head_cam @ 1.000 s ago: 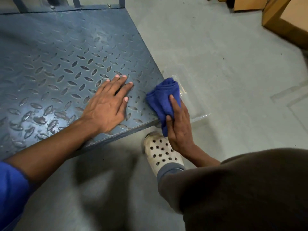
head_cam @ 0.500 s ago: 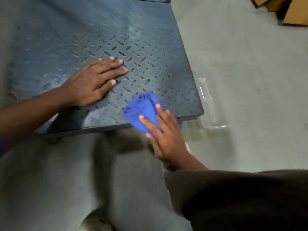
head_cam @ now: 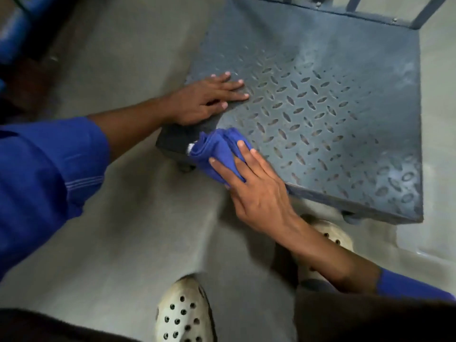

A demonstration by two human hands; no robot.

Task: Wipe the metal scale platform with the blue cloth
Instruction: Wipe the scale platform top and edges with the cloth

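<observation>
Left hand (head_cam: pixel 204 101): fingers straight and spread, palm flat on the near-left corner of the grey diamond-tread metal scale platform (head_cam: pixel 320 107), forearm reaching in from the left. Right hand (head_cam: pixel 256 188): fingers extended, pressing the bunched blue cloth (head_cam: pixel 217 151) onto the platform's near edge, just beside the left hand; forearm runs in from lower right.

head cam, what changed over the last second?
The right hand slid the blue cloth left along the near edge of the scale platform, from its right corner to its left corner. The left hand shifted left too. Unchanged: right hand presses the cloth, left hand lies flat on the platform.
</observation>
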